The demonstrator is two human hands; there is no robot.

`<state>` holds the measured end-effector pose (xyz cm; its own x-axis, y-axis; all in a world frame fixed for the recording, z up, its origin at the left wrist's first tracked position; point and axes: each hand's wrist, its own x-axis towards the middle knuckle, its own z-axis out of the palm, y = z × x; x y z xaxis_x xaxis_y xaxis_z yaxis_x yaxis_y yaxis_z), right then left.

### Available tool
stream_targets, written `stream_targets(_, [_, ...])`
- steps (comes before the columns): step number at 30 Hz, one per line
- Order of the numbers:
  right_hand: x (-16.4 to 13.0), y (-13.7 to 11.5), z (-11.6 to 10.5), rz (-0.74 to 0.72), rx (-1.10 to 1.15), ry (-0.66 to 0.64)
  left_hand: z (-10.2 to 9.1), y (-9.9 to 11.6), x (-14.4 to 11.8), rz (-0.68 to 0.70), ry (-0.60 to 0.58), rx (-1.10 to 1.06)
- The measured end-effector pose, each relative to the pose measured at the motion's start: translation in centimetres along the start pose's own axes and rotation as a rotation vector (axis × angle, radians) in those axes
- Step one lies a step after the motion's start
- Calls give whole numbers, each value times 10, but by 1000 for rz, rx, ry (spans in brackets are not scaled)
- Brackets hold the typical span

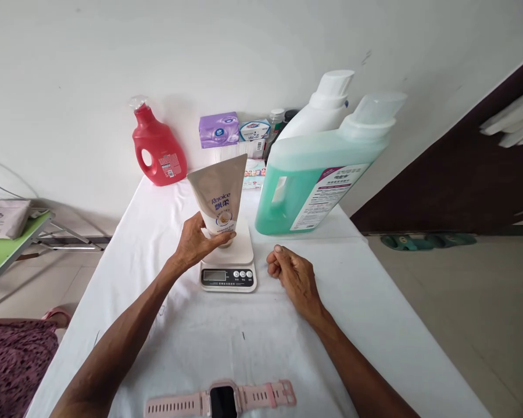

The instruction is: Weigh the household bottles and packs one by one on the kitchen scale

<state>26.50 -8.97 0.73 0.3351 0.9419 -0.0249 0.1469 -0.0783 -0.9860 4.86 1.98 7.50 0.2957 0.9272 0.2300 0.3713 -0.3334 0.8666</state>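
A beige Rejoice tube (221,194) stands cap-down on the white platform of a digital kitchen scale (229,276). My left hand (198,241) is wrapped round the tube's lower part, thumb across the front. The scale's small display looks blank. To the right of the scale, my right hand (294,276) rests on the cloth with its fingers curled in and the thumb on top; nothing shows in it. Behind my right hand stands a large bottle of green liquid (283,200) with a clear cap.
A pink smartwatch (224,400) lies at the table's near edge. Along the wall stand a red detergent bottle (159,145), a purple tissue pack (219,130), a small box (254,130) and a white bottle (318,113). A person in patterned clothing (17,363) is at the left.
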Motion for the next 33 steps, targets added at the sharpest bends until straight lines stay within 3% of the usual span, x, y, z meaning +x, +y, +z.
stream_targets(5, [0,2,0,2,14,0,-4,3,14,-13,50,4])
stream_targets(9, [1,5,-1,18,2,-3,-1,3,53,53,110,-47])
stream_targets(14, [1,5,-2,28,-7,-15,27,-8,110,88,52,-145])
stream_targets(18, [1,6,-2,19,-3,-21,59,-21,137,37,-18,-122])
stream_targets(24, [1,10,-2,39,-1,-22,87,-29,157,15,-68,-42])
stream_targets(33, [1,10,-3,53,-7,-15,91,-31,156,23,-37,157])
